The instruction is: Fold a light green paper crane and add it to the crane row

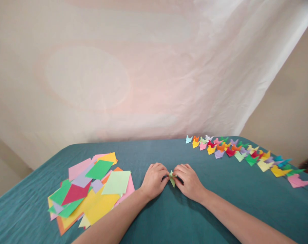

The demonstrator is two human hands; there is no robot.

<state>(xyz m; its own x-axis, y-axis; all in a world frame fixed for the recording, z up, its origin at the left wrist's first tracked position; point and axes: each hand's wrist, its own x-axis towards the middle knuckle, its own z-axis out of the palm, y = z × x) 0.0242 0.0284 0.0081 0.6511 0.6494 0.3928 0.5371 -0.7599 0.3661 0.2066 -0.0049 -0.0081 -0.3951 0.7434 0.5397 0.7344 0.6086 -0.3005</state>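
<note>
A small light green folded paper piece (pixel 172 179) is held between my two hands, just above the table at the centre. My left hand (pixel 155 181) pinches its left side with thumb and fingers. From the other side, my right hand (pixel 189 182) grips it the same way. Pointed tips of the paper stick out above and below the fingertips; its middle is partly hidden by them. Left of my left hand lies a loose pile of coloured paper squares, with a pale green sheet (pixel 116 182) on top nearest to that hand.
Several rows of small folded paper birds (pixel 230 152) stand along the far right of the table (pixel 154 152), which has a dark green cloth. In the pile are a yellow sheet (pixel 100 206) and a red sheet (pixel 76 194). A pale curtain (pixel 149 74) hangs behind the table.
</note>
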